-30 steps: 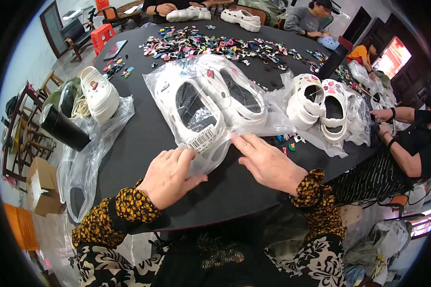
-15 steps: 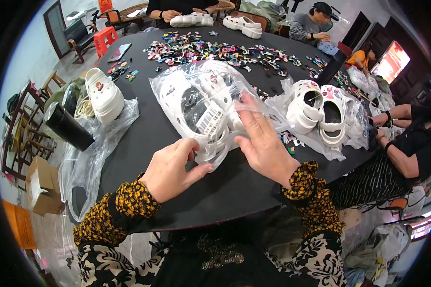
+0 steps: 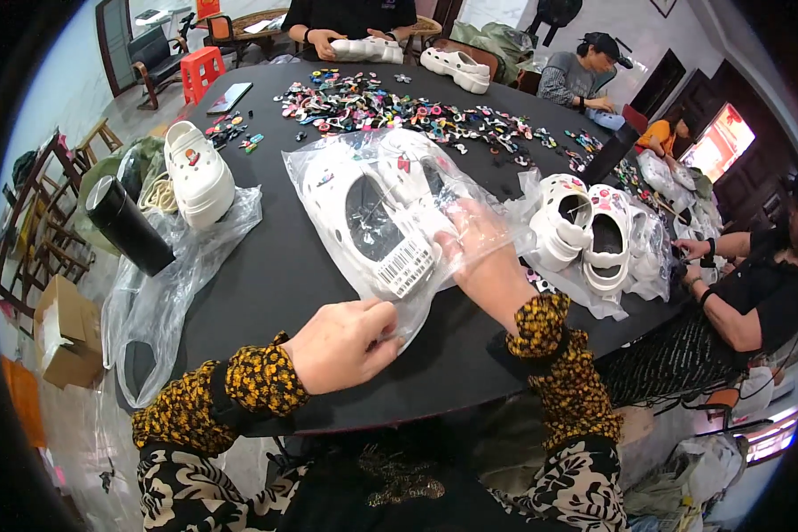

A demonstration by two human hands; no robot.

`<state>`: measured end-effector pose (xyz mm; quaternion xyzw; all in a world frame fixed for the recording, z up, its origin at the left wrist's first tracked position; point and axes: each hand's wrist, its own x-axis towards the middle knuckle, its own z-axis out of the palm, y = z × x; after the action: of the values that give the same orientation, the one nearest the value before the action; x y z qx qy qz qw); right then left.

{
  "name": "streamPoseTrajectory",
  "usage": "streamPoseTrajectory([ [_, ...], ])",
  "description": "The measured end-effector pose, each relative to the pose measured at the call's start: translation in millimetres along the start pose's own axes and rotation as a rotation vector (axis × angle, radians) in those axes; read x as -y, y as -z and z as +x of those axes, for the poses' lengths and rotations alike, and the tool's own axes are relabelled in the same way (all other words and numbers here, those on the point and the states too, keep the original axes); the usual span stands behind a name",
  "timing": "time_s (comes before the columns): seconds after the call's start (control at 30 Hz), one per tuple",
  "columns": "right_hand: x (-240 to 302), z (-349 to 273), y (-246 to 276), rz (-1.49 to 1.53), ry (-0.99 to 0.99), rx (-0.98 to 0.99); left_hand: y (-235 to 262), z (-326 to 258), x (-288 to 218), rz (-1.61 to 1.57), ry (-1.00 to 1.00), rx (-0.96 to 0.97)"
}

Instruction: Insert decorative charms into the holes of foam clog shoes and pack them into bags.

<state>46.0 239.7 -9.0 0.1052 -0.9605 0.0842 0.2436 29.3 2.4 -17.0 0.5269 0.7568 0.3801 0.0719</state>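
Note:
A pair of white clogs (image 3: 339, 232) with small charms lies inside a clear plastic bag (image 3: 300, 168) in front of me on the black table. A white barcode label (image 3: 405, 268) sits at the near end of the clogs. My left hand (image 3: 350, 344) is closed, pinching the near edge of the bag. My right hand (image 3: 488, 257) reaches under the clear plastic from the right. Its fingers, partly veiled by the film, are closed against the heel of the right-hand clog.
Another decorated clog pair (image 3: 607, 230) stands on plastic at the right, near a co-worker's arms (image 3: 727, 293). At left are a single white clog (image 3: 199, 182), a black tumbler (image 3: 131, 229) and crumpled plastic. Many colourful shoe charms (image 3: 363, 102) cover the table's far part.
My right hand, spread flat on the bag before, has moved under the plastic with its fingers curled. My left hand has shifted slightly right and down and closed on the bag's edge.

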Motion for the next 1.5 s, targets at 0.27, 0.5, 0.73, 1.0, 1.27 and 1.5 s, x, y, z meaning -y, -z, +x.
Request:
streamPoseTrajectory([
  [0.27,14,41,-9,-0.112,-0.271,0.481,-21,-3,-3,-0.016,-0.155,0.064],
  [0.5,-9,45,-20,-0.097,-0.32,0.497,-30,-2,0,-0.027,-0.153,0.092],
  [0.73,6,51,-4,-0.106,-0.262,0.376,-29,-3,2,-0.041,-0.095,0.139],
  [1.0,-3,52,-13,-0.124,-0.293,0.491,-33,-4,3,-0.07,-0.08,0.111],
  [1.27,-22,35,-5,-0.071,-0.13,0.327,-6,-8,-5,-0.143,-0.018,0.091],
  [1.5,-17,12,17,-0.122,-0.035,0.282,33,-7,10,-0.103,-0.014,-0.283],
])
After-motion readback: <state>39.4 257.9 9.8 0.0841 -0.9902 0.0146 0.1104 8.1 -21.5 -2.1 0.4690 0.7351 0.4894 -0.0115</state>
